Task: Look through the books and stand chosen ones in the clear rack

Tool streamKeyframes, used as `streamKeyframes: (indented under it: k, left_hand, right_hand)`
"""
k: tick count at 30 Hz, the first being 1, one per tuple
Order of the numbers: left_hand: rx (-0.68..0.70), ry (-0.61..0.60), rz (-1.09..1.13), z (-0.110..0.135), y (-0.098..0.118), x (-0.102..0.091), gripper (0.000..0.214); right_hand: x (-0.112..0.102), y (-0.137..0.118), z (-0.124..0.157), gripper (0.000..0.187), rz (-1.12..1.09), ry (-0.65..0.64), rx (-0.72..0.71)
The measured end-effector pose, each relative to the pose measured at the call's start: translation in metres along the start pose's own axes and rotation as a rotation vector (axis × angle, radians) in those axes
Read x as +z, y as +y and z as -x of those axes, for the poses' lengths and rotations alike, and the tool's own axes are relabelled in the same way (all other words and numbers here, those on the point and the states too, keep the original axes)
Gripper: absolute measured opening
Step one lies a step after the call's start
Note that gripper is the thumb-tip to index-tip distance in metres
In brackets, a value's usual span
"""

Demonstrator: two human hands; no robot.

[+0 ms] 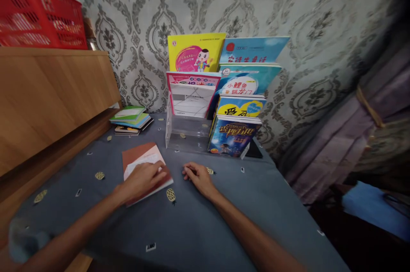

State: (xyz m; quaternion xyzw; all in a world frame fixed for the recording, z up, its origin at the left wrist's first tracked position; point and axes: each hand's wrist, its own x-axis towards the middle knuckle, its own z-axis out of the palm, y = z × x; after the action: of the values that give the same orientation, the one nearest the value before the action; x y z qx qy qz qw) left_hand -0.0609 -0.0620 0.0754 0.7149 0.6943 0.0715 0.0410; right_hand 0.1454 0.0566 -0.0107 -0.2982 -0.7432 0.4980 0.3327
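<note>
My left hand (145, 179) lies on a brown-covered booklet (133, 152), its fingers loosely bent over the cover and gripping nothing that I can see. A white paper or label (149, 155) shows on the booklet, partly under the hand. To the right, my right hand (199, 176) rests on the tablecloth with its fingers curled in and nothing visible in them. Behind both hands stands a clear tiered book rack (188, 141). Its right side holds several books, with a dark blue book (233, 135) in front; a yellow book (195, 52) is at the back left.
Several stacked books (131, 118) lie at the table's back left, beside a wooden cabinet (57, 97). A red basket (41, 11) sits on top of the cabinet. A dark flat object (254, 150) lies right of the rack. A purple curtain (339, 135) hangs on the right.
</note>
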Motion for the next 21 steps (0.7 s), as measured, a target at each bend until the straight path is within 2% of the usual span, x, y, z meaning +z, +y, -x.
streamKeyframes:
  k: [3, 5, 8, 11, 15, 19, 21]
  left_hand:
    - [0.007, 0.032, 0.080, -0.005, -0.017, 0.006, 0.031]
    - [-0.106, 0.077, -0.035, -0.014, -0.042, 0.009, 0.033]
    - [-0.354, 0.032, -0.151, -0.022, -0.078, 0.012, 0.038]
    - [-0.363, -0.001, -0.182, -0.020, -0.094, 0.012, 0.041]
    - [-0.341, -0.003, -0.239, -0.012, -0.085, 0.010, 0.045]
    - [-0.284, 0.000, -0.240, -0.006, -0.062, 0.012, 0.039]
    - [-0.255, -0.005, -0.225, -0.005, -0.048, 0.016, 0.034]
  right_hand:
    - [0.000, 0.001, 0.000, 0.025, 0.010, -0.001, -0.009]
    - [0.001, 0.002, 0.000, 0.024, 0.013, 0.001, -0.014]
    - [0.001, 0.002, 0.000, 0.022, 0.007, 0.001, -0.002]
    - [0.002, 0.000, 0.000, 0.021, 0.006, -0.001, 0.003]
    - [0.000, -0.006, 0.004, 0.021, 0.114, 0.054, -0.020]
    - [-0.007, -0.013, 0.009, 0.024, 0.484, 0.223, -0.076]
    - [-0.010, -0.016, 0.012, 0.025, 0.661, 0.262, -0.127]
